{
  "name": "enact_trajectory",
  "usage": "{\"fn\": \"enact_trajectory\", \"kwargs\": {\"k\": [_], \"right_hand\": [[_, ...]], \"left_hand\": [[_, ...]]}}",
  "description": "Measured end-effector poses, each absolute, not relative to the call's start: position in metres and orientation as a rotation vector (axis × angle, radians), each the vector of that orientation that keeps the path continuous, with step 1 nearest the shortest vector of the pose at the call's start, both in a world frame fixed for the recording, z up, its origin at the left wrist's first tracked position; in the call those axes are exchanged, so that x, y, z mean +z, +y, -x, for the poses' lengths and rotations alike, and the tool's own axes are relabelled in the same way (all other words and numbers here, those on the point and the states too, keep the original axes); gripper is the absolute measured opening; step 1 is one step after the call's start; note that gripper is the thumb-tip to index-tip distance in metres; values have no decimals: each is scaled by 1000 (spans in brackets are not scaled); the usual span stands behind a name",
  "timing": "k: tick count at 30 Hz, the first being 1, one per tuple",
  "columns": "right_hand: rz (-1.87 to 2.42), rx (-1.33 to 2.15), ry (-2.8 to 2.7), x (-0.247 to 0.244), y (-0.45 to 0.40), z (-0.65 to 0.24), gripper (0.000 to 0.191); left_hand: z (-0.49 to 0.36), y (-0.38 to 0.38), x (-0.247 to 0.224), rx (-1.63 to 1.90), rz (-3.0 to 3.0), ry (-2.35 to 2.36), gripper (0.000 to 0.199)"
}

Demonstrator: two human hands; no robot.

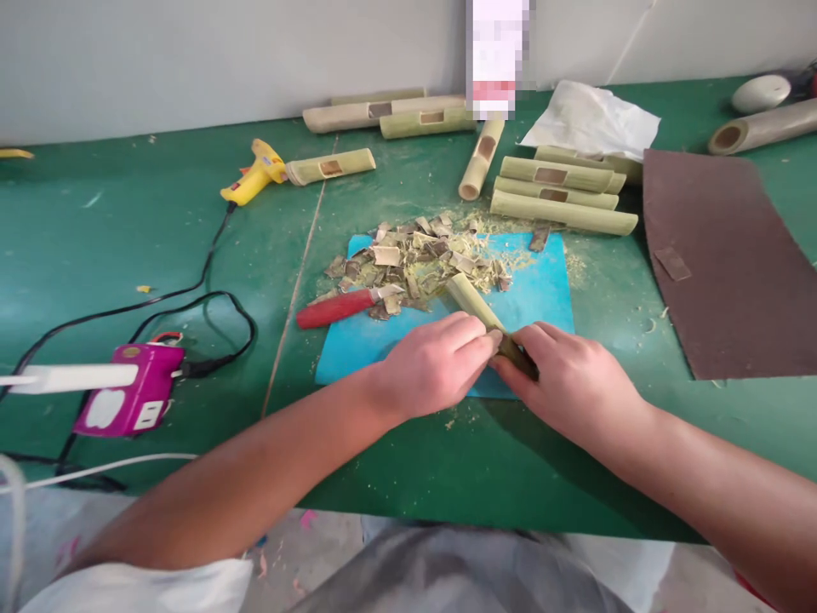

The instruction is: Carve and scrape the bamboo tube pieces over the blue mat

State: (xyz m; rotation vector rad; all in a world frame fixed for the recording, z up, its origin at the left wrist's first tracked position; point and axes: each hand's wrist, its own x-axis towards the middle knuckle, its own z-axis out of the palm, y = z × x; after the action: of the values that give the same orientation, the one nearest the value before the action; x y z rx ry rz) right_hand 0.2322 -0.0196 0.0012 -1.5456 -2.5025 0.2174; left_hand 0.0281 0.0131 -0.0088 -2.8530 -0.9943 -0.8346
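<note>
A short green bamboo tube (471, 298) slants over the blue mat (542, 289), its near end toward me. My right hand (578, 379) is closed around the near end. Curled against the tube's middle is my left hand (440, 366), its thumb and fingers pressed together on it. Whether a small piece is also pinched between those fingers is hidden. A red-handled knife (338, 308) lies left of the tube, its blade tip by a heap of bamboo chips and shavings (414, 255).
Several cut bamboo tubes (562, 209) lie at the back right, others (427, 122) by the wall. A yellow glue gun (255, 174) rests at left, corded to a purple power socket (137, 387). Brown sandpaper (734, 281) and crumpled white paper (591, 119) lie at right.
</note>
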Motion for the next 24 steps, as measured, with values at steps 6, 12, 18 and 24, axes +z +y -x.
{"fn": "enact_trajectory", "kwargs": {"k": [6,12,18,24], "right_hand": [[1509,93,-2513,0,-21,-232,31],[1515,73,-2517,-1,-21,-231,33],[1488,65,-2519,-1,-20,-233,33],[1452,76,-2510,-3,-21,-234,31]], "left_hand": [[-25,19,-9,-815,2807,-1056,23],[-27,17,-8,-885,2724,-1190,22],[-27,16,-6,-810,2795,-1114,20],[-21,24,-7,-814,2795,-1019,18]]}}
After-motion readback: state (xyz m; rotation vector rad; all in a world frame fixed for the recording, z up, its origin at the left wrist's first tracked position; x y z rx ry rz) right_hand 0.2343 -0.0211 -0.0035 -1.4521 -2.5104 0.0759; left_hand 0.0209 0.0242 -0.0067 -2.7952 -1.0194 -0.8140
